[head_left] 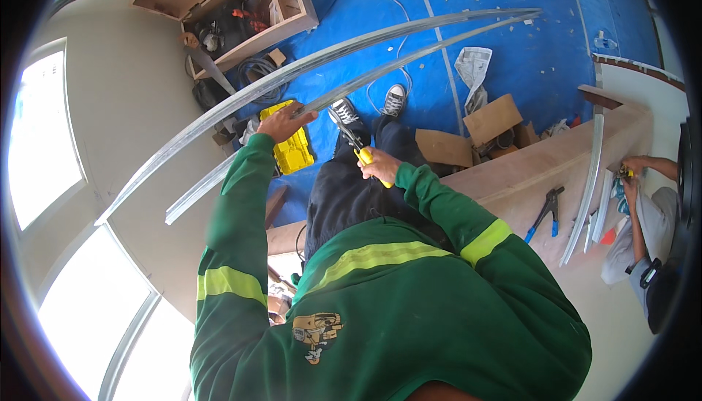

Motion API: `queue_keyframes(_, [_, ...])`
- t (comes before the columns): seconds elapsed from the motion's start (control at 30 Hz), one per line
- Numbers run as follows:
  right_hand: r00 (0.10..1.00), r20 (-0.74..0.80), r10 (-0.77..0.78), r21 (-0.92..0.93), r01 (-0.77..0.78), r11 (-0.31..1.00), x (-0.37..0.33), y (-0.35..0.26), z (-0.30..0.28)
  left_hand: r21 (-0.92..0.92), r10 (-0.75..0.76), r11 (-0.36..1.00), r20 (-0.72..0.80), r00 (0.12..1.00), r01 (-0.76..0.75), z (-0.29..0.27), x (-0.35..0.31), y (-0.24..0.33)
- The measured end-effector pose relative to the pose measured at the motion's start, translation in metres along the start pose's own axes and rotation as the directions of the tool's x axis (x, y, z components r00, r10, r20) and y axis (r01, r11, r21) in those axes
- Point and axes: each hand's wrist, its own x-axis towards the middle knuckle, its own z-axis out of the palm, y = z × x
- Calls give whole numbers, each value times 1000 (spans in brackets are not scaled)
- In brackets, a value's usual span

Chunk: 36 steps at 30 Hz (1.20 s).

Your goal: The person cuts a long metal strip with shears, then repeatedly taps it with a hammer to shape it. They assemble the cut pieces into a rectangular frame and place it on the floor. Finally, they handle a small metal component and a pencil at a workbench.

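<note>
Currently clamping the fingers of the left hand [278,125] on the nearer of 2 metal channels [369,76], above the blue floor sheet [526,72]'s left edge; gripping yellow-handled snips [363,154] in the right hand [380,165]. Probably handling something light, springy, sharp-edged; best pinching its flat faces near midlength. Seeing dark gear [217,21] inside the wooden box [274,38] at the sheet's upper-left edge.

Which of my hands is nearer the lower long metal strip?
Left. Your left hand is on the metal strip; your right hand is apart, below it, gripping yellow-handled snips.
</note>
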Motion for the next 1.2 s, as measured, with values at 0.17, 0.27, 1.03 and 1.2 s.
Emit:
queue_keyframes(0.17, [988, 21, -155, -145, 156, 977, 3, 37, 21, -3, 5, 1000, 3, 1000, -4, 20, 11, -1])
queue_keyframes(0.27, [1000, -2, 13, 49, -13, 999, 7, 40, 28, -4, -44, 999, -17, 999, 44, 32, 12, 0])
queue_keyframes(1.03, [967, -85, 241, 96, -233, 968, 18, 6, 24, 64, -122, 991, 8, 993, 121, 27, 13, 14])
queue_keyframes(1.2, [960, 13, 280, 191, -278, 941, 14, -4, 24, 53, -117, 992, 23, 993, 115, 37, 20, 3])
